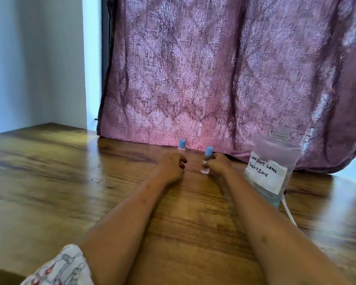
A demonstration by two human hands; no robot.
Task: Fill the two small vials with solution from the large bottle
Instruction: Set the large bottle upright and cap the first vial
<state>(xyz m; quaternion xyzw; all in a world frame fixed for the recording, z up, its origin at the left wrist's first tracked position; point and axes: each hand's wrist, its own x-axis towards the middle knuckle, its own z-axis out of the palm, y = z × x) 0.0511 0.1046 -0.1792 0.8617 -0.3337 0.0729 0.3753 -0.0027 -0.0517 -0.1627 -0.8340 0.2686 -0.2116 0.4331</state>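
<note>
Vials near table's (70,182) back edge by curtain (214,79); wide bare wood to left. Capped blue: far vial (182,145) behind left hand (171,167), fingers curled, empty; right hand (218,166) pinching near vial (206,163). Large bottle (272,167) w/ label at right

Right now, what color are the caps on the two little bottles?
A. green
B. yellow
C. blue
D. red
C: both little bottles, one behind the left hand and one beside the right hand, have light blue caps.
</note>
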